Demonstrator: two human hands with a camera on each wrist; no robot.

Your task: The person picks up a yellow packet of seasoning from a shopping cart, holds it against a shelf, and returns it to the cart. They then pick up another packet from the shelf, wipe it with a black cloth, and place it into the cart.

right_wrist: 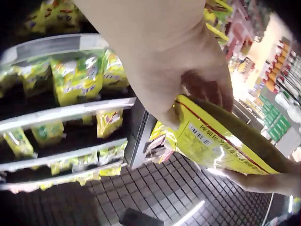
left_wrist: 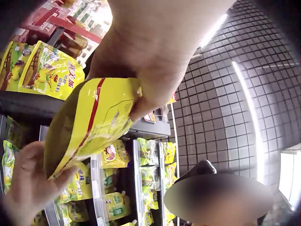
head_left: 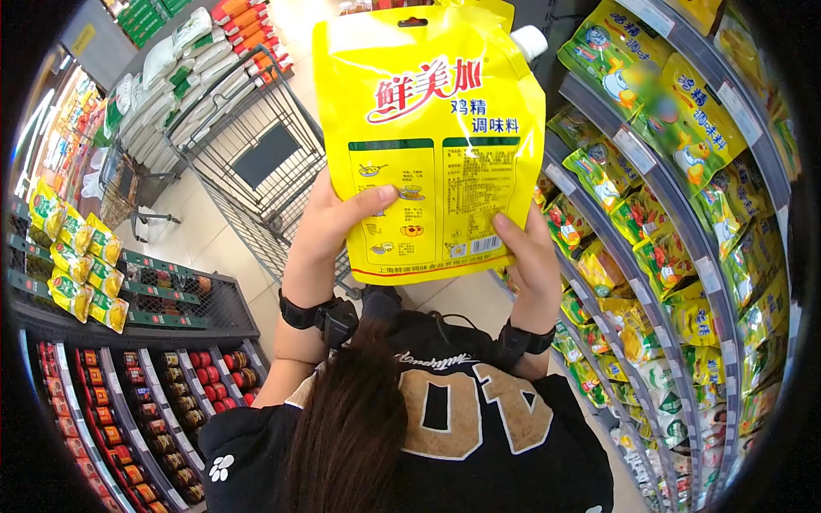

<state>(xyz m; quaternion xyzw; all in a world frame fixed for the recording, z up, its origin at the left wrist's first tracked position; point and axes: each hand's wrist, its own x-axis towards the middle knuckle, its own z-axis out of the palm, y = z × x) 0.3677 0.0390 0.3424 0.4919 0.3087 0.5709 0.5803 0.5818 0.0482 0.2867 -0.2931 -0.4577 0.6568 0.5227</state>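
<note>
A large yellow pouch of chicken bouillon seasoning (head_left: 428,184) is held up in front of the chest, its printed back facing the person. Red and blue lettering runs across it, with a barcode low on the right and a white screw cap (head_left: 529,42) at the upper right corner. My left hand (head_left: 342,214) grips the left edge, thumb across the printed panel and fingers behind. On the opposite edge, my right hand (head_left: 532,248) holds the lower right side the same way. Both wrist views show the pouch's bottom (left_wrist: 70,127) between the two hands.
Shelves of yellow seasoning bags (head_left: 667,222) rise close on the right. A wire shopping cart (head_left: 248,154) stands ahead to the left, with stacked sacks (head_left: 171,77) beyond it. At lower left, a low rack holds rows of jars (head_left: 171,402), with hanging yellow packets (head_left: 81,265) above.
</note>
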